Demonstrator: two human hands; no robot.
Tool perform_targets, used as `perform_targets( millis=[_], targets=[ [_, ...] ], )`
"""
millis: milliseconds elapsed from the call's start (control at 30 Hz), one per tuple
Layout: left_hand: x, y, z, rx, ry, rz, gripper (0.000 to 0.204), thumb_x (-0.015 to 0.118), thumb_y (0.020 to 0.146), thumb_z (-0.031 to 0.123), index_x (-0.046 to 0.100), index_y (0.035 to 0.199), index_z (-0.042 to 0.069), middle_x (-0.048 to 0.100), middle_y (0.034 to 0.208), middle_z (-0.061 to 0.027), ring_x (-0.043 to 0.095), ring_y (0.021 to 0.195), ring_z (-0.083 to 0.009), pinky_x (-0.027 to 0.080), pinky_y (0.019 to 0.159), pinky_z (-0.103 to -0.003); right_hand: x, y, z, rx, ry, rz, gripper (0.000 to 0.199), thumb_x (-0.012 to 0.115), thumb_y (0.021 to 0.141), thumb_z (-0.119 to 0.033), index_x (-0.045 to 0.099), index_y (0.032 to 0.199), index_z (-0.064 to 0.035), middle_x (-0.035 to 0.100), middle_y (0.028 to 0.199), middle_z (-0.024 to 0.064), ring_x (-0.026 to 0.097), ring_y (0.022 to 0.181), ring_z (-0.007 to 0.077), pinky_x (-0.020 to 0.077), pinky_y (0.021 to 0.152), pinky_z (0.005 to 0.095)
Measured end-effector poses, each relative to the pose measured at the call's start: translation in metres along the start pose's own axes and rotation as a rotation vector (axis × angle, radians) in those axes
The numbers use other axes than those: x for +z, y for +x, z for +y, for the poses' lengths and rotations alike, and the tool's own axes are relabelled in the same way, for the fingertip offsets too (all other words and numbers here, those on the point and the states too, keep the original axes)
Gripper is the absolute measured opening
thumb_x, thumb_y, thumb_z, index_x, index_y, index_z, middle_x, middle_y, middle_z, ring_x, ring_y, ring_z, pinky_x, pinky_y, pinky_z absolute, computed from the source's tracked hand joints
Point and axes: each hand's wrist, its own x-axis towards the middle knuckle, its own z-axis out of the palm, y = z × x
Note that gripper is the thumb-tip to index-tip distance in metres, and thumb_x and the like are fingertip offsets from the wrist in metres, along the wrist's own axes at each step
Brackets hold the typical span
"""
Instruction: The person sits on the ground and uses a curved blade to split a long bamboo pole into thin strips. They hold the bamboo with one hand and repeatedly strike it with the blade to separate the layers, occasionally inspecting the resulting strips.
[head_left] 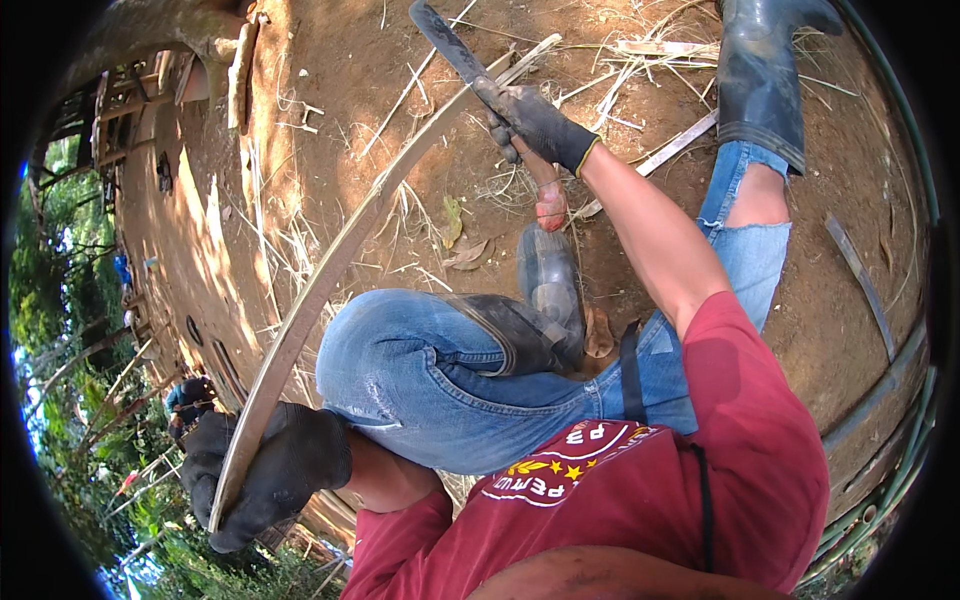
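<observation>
Fingers (300, 455) of my left hand (262, 472), in a dark work glove, clenched around the near end of a long curved pale bamboo strip (330, 270). Strip runs up and away across my bent left knee in blue jeans (410, 370) toward the far ground. Right hand (535, 122), same kind of dark glove, closed tight on the handle of a long dark-bladed knife (455, 50); blade sits against the strip's far part, tip pointing up-left. Bare reddish dirt ground (350, 90) under it all, littered with thin bamboo shavings (290, 250). Dark rubber boot (762, 80) on my right leg, stretched out to the upper right.
</observation>
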Motion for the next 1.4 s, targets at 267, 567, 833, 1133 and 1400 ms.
perform_targets(
  millis=[267,567,833,1133,1400],
  targets=[
    [-0.02,0.002,-0.022,-0.095,-0.604,-0.163,0.044,0.04,0.102,0.049,0.049,0.084,0.01,0.049,0.077,-0.0016,0.05,0.069,-0.0147,0.049,0.066,-0.03,0.055,-0.048,-0.02,0.004,-0.002,-0.189,0.042,0.057,0.096,-0.048,0.054,0.096,-0.0058,0.052,0.075,-0.0003,0.053,0.052,0.008,0.0476,0.041,0.0255],
    [-0.008,-0.011,-0.003,-0.084,-0.218,-0.05,0.043,0.022,0.106,0.044,0.038,0.081,0.012,0.042,0.073,-0.0015,0.044,0.069,-0.0151,0.049,0.078,-0.03,0.162,-0.143,-0.07,-0.076,-0.282,-0.416,0.052,0.054,0.097,-0.052,0.061,0.102,-0.0007,0.051,0.059,-0.0006,0.054,0.045,0.009,0.0481,0.04,0.0257],
    [-0.007,-0.01,-0.001,0.001,-0.356,-0.097,0.046,0.023,0.106,0.043,0.042,0.083,0.008,0.046,0.075,-0.0038,0.043,0.064,-0.0186,0.046,0.067,-0.033,0.072,-0.095,-0.036,-0.199,0.132,-0.032,0.042,0.052,0.099,-0.046,0.049,0.089,-0.0052,0.053,0.066,0.0,0.053,0.048,0.0084,0.0498,0.043,0.0246],
    [-0.017,-0.003,-0.018,-0.168,-0.786,-0.224,0.045,0.042,0.095,0.051,0.049,0.068,0.016,0.039,0.067,-0.0009,0.034,0.057,-0.0164,0.03,0.056,-0.033,-0.056,0.019,0.03,0.04,0.32,0.171,0.023,0.052,0.099,-0.03,0.051,0.098,-0.0069,0.054,0.077,0.0051,0.054,0.055,0.016,0.0461,0.042,0.0342],
    [-0.014,-0.006,-0.006,-0.257,-0.845,-0.226,0.041,0.049,0.093,0.047,0.048,0.064,0.018,0.034,0.066,0.0021,0.031,0.055,-0.014,0.024,0.054,-0.032,-0.038,0.031,0.037,0.035,0.279,0.174,0.033,0.065,0.094,-0.04,0.052,0.094,-0.0089,0.055,0.074,0.0026,0.054,0.052,0.0137,0.0452,0.042,0.0332]
  ],
)
